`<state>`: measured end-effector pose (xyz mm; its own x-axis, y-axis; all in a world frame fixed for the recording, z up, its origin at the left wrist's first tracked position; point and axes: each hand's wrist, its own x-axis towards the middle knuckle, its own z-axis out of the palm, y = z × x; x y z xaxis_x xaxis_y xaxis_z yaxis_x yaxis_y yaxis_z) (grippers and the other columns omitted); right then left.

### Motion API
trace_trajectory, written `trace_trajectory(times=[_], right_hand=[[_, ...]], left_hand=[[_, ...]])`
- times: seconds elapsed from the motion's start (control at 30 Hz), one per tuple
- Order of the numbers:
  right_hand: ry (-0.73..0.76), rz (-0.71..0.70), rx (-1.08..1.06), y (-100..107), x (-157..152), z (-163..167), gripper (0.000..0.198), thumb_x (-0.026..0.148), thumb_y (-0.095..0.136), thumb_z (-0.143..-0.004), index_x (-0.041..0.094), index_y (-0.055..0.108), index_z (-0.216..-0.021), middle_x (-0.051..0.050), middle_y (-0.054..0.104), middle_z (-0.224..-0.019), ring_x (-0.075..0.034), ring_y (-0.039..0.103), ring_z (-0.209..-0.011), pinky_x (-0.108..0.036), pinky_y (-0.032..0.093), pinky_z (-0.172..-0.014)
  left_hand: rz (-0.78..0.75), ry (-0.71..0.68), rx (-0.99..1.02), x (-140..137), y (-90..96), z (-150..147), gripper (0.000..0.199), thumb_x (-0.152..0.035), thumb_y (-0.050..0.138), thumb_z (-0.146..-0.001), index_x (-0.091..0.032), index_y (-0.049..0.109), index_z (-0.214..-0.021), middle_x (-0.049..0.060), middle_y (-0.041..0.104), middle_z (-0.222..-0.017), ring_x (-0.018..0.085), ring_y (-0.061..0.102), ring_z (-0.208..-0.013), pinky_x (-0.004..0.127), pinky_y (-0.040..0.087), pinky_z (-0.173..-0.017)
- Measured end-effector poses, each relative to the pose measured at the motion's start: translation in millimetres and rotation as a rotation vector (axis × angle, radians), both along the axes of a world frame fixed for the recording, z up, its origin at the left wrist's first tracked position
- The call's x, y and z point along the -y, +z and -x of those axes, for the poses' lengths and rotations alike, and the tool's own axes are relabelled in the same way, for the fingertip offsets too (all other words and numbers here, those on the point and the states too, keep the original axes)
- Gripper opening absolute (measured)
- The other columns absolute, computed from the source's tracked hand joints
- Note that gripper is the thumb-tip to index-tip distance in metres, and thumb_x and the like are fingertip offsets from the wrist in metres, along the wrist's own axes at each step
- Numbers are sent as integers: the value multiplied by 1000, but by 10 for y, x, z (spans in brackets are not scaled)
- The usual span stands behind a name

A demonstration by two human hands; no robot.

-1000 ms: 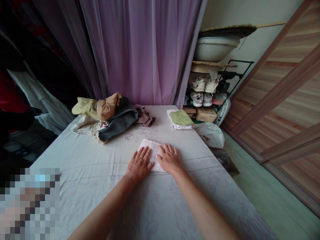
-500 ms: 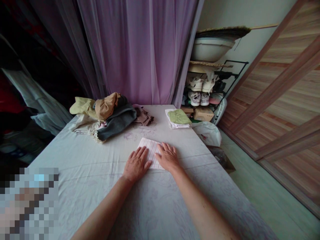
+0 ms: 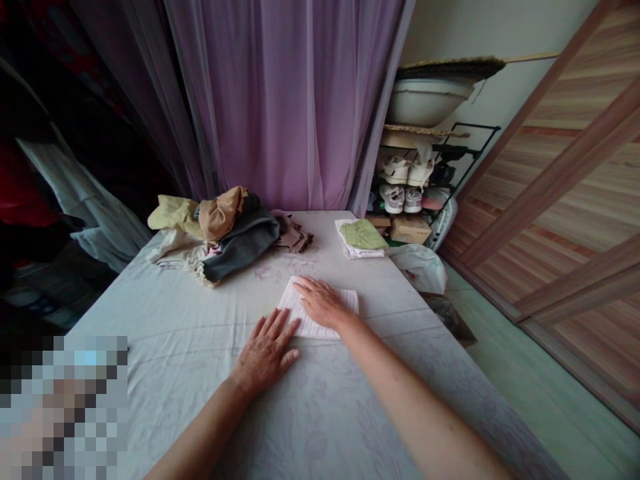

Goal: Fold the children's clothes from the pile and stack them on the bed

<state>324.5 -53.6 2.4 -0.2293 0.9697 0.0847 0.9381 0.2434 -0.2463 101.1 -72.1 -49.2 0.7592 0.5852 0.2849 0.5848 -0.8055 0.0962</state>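
A folded pink-and-white striped cloth lies flat in front of me on the pale, flower-patterned bed sheet. Across its upper part rests my right hand, palm down with the fingers stretched out to the left. My left hand lies flat with fingers spread, mostly on the sheet, its fingertips at the cloth's left edge. Neither hand grasps anything. Beyond the hands, to the right, a folded green garment sits on top of folded whitish cloth.
Unfolded clothes are heaped at the far left, among them a dark grey garment, a tan one and a brown one. Purple curtains hang behind. Shoes stand on a rack at right, near a wooden wardrobe.
My right hand has slid left across the striped cloth, uncovering its right side. The left hand has drawn back toward me and left, mostly off the cloth. The view has shifted slightly.
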Motion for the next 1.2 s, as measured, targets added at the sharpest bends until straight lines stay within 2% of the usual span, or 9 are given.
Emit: trace_trajectory(times=[0.1, 0.27, 0.53, 0.67, 0.83, 0.97, 1.07, 1.2], right_hand=[[77, -2, -19, -109, -180, 61, 49, 25, 39, -94, 19, 45, -143, -9, 43, -152, -18, 38, -139, -36, 30, -113], [31, -29, 0, -240, -254, 89, 44, 29, 40, -96, 23, 49, -139, -6, 47, -149, -19, 39, -138, -39, 31, -113], [-38, -96, 31, -210, -235, 142, 41, 29, 36, -98, 24, 52, -136, -5, 49, -147, -19, 41, -135, -39, 32, -110], [-65, -70, 38, -149, -194, 164, 42, 30, 38, -98, 23, 52, -136, -7, 50, -146, -19, 43, -135, -39, 32, -110], [-265, -99, 20, -25, 80, -14, 48, 30, 48, -92, 22, 49, -140, -11, 47, -148, -24, 44, -134, -43, 32, -111], [-597, -155, -131, -71, 393, -397, 51, 25, 53, -86, 16, 52, -136, -15, 55, -138, -25, 51, -127, -38, 39, -106], [-776, -83, -361, -193, 574, -646, 50, 27, 57, -83, 18, 56, -132, -13, 64, -126, -25, 59, -117, -38, 44, -101], [-886, 59, -780, -253, 677, -738, 52, 31, 63, -79, 19, 57, -129, -9, 71, -110, -24, 66, -103, -36, 50, -89]], left_hand=[[22, 2, 21, 15, 6, 20, 55, -57, 39, -96, -34, 42, -146, 6, 40, -154, 28, 32, -143, 50, 33, -112], [63, -5, 53, 36, 18, 25, 50, -56, 42, -95, -33, 52, -138, 7, 44, -151, 29, 36, -141, 52, 34, -112], [110, -14, 63, 22, 67, 10, 44, -52, 43, -96, -32, 58, -132, 8, 47, -148, 30, 38, -139, 55, 35, -111], [99, -13, 78, 26, 59, 12, 46, -52, 47, -94, -31, 56, -134, 9, 47, -148, 30, 38, -139, 55, 36, -111], [65, -9, 172, 22, -14, 33, 50, -47, 48, -94, -26, 48, -140, 11, 44, -150, 29, 38, -139, 52, 36, -112], [78, 40, 278, -17, -72, 51, 53, -44, 46, -95, -21, 42, -143, 14, 46, -148, 27, 42, -137, 49, 40, -111], [93, 111, 324, -58, -83, 61, 51, -43, 44, -97, -22, 42, -142, 14, 52, -142, 28, 47, -133, 51, 41, -109], [109, 146, 360, -92, -58, 76, 44, -42, 40, -99, -21, 46, -137, 13, 59, -135, 26, 54, -127, 50, 45, -107]])
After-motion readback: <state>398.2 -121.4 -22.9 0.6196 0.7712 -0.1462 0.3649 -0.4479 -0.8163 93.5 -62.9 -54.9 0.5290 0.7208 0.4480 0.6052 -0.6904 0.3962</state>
